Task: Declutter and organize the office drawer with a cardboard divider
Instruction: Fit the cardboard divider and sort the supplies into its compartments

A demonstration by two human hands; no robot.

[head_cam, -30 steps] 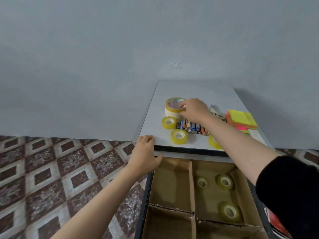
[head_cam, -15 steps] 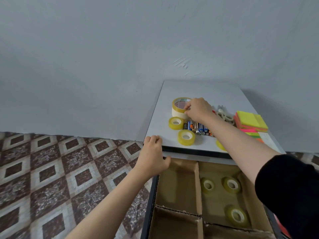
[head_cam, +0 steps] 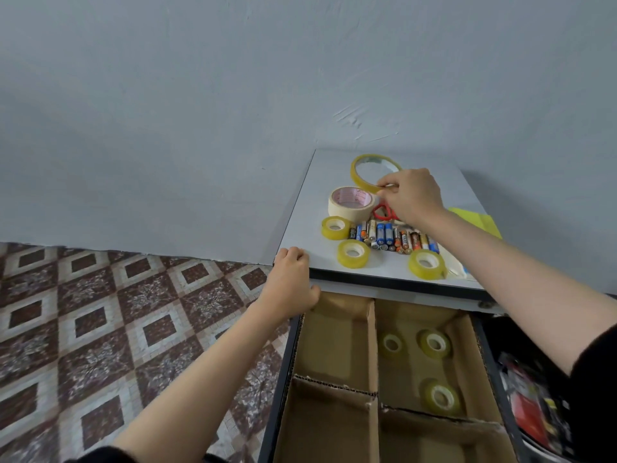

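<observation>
You have no print here that can be read for certain. The core of your cream tape roll (head_cam: 351, 203) carries red lettering, too blurred to make out. The batteries (head_cam: 394, 236) lying in a row on the cabinet top (head_cam: 317, 182) bear coloured labels, too small to read. The red packet (head_cam: 527, 407) at your right is blurred as well.

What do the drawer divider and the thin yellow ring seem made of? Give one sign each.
The divider: corrugated cardboard, matt brown; fluted, ragged edges show. The thin yellow ring, pinched by the right hand: probably glossy plastic tape; its band looks see-through.
</observation>
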